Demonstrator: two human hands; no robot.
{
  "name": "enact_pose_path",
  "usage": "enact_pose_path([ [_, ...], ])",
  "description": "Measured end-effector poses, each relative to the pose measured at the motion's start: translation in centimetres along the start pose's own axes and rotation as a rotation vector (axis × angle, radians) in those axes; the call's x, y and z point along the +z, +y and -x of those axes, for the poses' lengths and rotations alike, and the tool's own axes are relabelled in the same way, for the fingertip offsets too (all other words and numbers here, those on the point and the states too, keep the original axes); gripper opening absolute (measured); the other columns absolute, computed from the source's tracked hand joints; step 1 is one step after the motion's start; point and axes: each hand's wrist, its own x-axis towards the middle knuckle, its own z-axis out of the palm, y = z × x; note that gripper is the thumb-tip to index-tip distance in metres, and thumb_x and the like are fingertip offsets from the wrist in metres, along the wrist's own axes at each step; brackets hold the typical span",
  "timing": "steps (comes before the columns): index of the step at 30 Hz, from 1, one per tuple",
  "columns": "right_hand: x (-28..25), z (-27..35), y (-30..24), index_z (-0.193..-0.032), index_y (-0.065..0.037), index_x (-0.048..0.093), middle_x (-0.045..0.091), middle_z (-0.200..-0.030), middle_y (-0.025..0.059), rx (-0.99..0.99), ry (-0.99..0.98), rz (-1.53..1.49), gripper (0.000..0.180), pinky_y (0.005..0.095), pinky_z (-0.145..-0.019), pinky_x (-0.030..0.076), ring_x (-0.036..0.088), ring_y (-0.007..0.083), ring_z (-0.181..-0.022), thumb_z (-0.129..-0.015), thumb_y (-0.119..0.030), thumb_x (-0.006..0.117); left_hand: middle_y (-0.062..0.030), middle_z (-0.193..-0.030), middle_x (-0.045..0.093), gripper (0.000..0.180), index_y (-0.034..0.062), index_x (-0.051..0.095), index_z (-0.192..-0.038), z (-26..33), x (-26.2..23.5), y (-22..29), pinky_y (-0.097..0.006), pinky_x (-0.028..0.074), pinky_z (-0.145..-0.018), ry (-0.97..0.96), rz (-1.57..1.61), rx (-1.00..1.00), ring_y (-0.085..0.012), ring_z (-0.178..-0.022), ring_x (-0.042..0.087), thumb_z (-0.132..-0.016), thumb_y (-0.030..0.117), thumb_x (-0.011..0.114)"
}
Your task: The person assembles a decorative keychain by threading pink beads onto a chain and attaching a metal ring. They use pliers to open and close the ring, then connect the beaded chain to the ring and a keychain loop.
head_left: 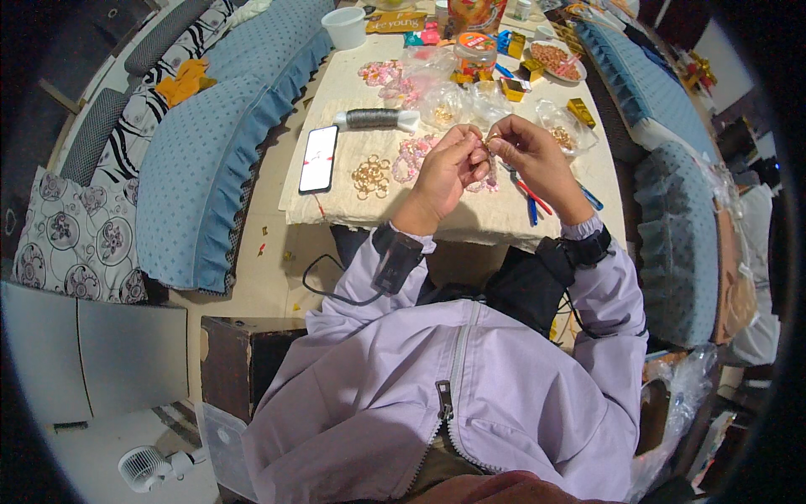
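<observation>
Over the near part of the table, my left hand [447,172] and my right hand [535,158] meet fingertip to fingertip. Both are closed in a pinch around something tiny, too small to make out. Pink beaded strands [411,158] lie beneath and beside my left hand, partly hidden by it. Left of them is a pile of gold-coloured rings [370,176]. Below my right hand rest red-handled pliers [532,193] and a blue-handled tool [533,210]. A spool of dark wire [375,118] lies beyond my left hand.
A lit phone [318,160] lies at the table's left. Farther back are clear plastic bags [445,105], more pink beadwork [382,72], a white tub [344,28], gold boxes [581,112] and a plate of peanuts [554,62]. Blue-covered sofas [227,109] flank the table [353,212].
</observation>
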Motion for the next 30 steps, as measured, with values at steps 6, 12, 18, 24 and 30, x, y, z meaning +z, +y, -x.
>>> enact_pose_path([
  [6,-0.2,0.0,0.0,-0.096,0.000,0.061,0.063,-0.083,0.0033,0.025,0.003,0.030,0.015,0.0261,-0.069,0.048,0.056,0.0097,-0.076,-0.091,-0.014,0.065,0.0001,-0.077,0.046,0.013,0.0078,0.049,-0.106,0.1,0.1,0.1,-0.022,0.037,-0.058,-0.064,-0.030,0.009,-0.0097,-0.067,0.044,-0.101,0.019,0.046],
  [12,-0.3,0.0,0.0,-0.096,0.001,0.061,0.063,-0.083,0.0034,0.033,0.003,0.046,0.016,0.0260,-0.069,0.048,0.056,0.0097,-0.075,-0.092,-0.014,0.065,0.0005,-0.076,0.045,0.013,0.0073,0.049,-0.107,0.2,0.4,0.3,-0.021,0.035,-0.056,-0.068,-0.036,-0.011,-0.0090,-0.066,0.043,-0.101,0.018,0.046],
  [18,-0.3,0.1,-0.4,-0.097,0.001,0.061,0.064,-0.084,0.0039,0.036,0.009,0.054,0.016,0.0258,-0.069,0.047,0.056,0.0098,-0.076,-0.092,-0.014,0.064,0.0009,-0.073,0.043,0.013,0.0054,0.050,-0.106,0.4,0.5,0.5,-0.021,0.033,-0.052,-0.053,0.053,-0.071,-0.0080,-0.061,0.041,-0.100,0.017,0.047],
  [24,-0.6,0.2,-0.8,-0.099,-0.001,0.058,0.060,-0.088,0.0007,0.065,-0.039,0.081,0.016,0.0231,-0.072,0.044,0.053,0.0074,-0.080,-0.095,-0.015,0.062,0.0023,-0.064,0.036,0.015,0.0034,0.051,-0.107,0.4,0.7,0.9,-0.020,0.028,-0.042,-0.055,0.124,-0.119,-0.0075,-0.050,0.036,-0.099,0.016,0.049],
  [30,-0.7,0.3,-1.1,-0.100,-0.002,0.056,0.058,-0.090,-0.0010,0.057,-0.067,0.106,0.013,0.0217,-0.075,0.043,0.051,0.0059,-0.084,-0.096,-0.014,0.061,0.0017,-0.058,0.039,0.020,0.0098,0.047,-0.083,0.3,0.3,1.2,-0.023,0.029,-0.038,-0.099,0.209,-0.263,-0.0110,-0.043,0.039,-0.100,0.021,0.047],
])
